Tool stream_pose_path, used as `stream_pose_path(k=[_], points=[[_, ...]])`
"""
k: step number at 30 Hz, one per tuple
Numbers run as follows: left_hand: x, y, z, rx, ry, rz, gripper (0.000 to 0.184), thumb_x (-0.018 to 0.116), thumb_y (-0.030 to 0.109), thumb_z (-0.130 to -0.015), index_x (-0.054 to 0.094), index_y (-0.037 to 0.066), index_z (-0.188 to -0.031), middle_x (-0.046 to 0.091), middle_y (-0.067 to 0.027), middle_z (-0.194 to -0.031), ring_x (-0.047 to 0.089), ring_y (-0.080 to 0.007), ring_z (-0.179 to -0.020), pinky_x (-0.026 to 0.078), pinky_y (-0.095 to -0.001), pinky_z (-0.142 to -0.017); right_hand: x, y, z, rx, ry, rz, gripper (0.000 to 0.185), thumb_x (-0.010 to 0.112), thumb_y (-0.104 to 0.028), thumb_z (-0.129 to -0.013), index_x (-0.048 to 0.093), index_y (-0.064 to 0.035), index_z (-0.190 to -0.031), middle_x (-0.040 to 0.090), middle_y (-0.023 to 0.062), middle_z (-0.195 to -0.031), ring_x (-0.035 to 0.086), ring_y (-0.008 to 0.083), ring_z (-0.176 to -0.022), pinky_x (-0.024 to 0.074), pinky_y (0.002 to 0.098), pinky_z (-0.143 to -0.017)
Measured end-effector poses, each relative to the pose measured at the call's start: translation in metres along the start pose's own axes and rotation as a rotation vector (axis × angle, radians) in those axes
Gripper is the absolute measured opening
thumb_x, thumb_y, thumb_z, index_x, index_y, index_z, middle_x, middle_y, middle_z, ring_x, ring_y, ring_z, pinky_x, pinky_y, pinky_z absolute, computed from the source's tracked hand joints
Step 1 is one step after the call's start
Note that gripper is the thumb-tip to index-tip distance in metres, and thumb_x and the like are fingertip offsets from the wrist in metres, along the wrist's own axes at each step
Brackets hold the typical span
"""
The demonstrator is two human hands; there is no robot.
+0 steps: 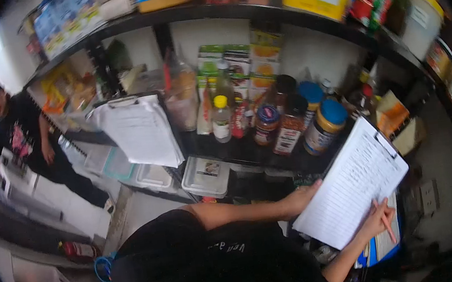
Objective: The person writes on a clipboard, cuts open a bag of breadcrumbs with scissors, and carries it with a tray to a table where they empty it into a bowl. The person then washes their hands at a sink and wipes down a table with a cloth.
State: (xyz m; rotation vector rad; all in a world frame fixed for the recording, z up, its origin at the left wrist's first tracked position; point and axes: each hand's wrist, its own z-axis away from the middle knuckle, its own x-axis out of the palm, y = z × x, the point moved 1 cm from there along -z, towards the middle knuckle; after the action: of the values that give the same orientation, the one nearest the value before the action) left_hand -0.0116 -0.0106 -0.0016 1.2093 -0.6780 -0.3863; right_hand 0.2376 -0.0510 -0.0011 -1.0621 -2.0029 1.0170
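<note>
My left hand (301, 198) grips the left edge of a white clipboard (399, 163), its fingers partly hidden behind the board. Lined paper (337, 198) with handwriting on its upper part is held under the clip. My right hand (379, 220) lies over the lower right of the sheet, fingers closed around an orange-pink pen (389, 231). Below the board, a blue folder with papers (368, 255) shows partly. Behind the board, on the shelf, are a blue-lidded jar (326, 127) and a spice jar (290, 129).
A second clipboard with papers (138, 130) hangs at the shelf's left. Bottles, including a yellow-capped one (221, 120), and boxes fill the black shelf (221, 151). White lidded containers (205, 178) sit lower. At left stands another person (24, 128); a fire extinguisher (78, 249) is near the floor.
</note>
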Motion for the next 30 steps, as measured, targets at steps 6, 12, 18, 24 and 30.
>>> stream_pose_path(k=[6, 12, 18, 24, 30], points=[[0.004, 0.015, 0.016, 0.132, -0.009, 0.047, 0.067, 0.022, 0.049, -0.101, 0.055, -0.005, -0.123, 0.061, -0.019, -0.116, 0.058, -0.0237, -0.107, 0.043, -0.0363, -0.096, -0.01, 0.015, -0.006, 0.043, -0.114, 0.014, 0.032, 0.061, -0.021, -0.092, 0.041, -0.0006, -0.077, 0.05, 0.0117, -0.078, 0.052, 0.018, -0.068, 0.051, 0.0292, -0.065], [0.002, 0.004, 0.006, 0.127, -0.026, 0.08, 0.068, 0.022, 0.052, -0.1, 0.057, -0.003, -0.122, 0.061, -0.0177, -0.115, 0.057, -0.0224, -0.106, 0.047, -0.0367, -0.092, -0.004, 0.004, -0.011, 0.062, -0.111, 0.185, 0.038, 0.063, -0.026, -0.09, 0.047, 0.0035, -0.072, 0.049, 0.0118, -0.066, 0.055, 0.0214, -0.065, 0.0562, 0.0325, -0.067], [0.004, 0.014, 0.018, 0.172, 0.041, -0.024, 0.074, 0.026, 0.058, -0.097, 0.057, -0.005, -0.121, 0.06, -0.0196, -0.116, 0.058, -0.026, -0.105, 0.047, -0.0363, -0.092, -0.013, 0.04, -0.009, -0.99, 0.045, 1.779, 0.055, 0.036, -0.043, -0.099, 0.048, 0.0001, -0.129, 0.061, 0.0132, -0.093, 0.059, 0.022, -0.073, 0.0517, 0.0341, -0.063], [0.006, 0.005, 0.007, 0.174, -0.001, 0.065, 0.072, 0.026, 0.056, -0.098, 0.057, -0.005, -0.12, 0.062, -0.0179, -0.112, 0.059, -0.0224, -0.103, 0.047, -0.0337, -0.089, -0.01, 0.054, -0.028, -0.748, -0.111, 1.394, 0.046, 0.042, -0.041, -0.097, 0.043, -0.0012, -0.12, 0.059, 0.0119, -0.089, 0.059, 0.0214, -0.079, 0.0508, 0.0336, -0.068], [0.006, 0.008, 0.008, 0.12, 0.022, 0.03, 0.071, 0.026, 0.055, -0.098, 0.058, -0.005, -0.119, 0.062, -0.018, -0.111, 0.059, -0.0227, -0.102, 0.048, -0.0333, -0.088, 0.0, 0.059, -0.025, -0.052, -0.144, -0.082, 0.034, 0.057, -0.026, -0.093, 0.04, -0.0021, -0.076, 0.049, 0.0084, -0.066, 0.054, 0.0176, -0.064, 0.0481, 0.0286, -0.058]])
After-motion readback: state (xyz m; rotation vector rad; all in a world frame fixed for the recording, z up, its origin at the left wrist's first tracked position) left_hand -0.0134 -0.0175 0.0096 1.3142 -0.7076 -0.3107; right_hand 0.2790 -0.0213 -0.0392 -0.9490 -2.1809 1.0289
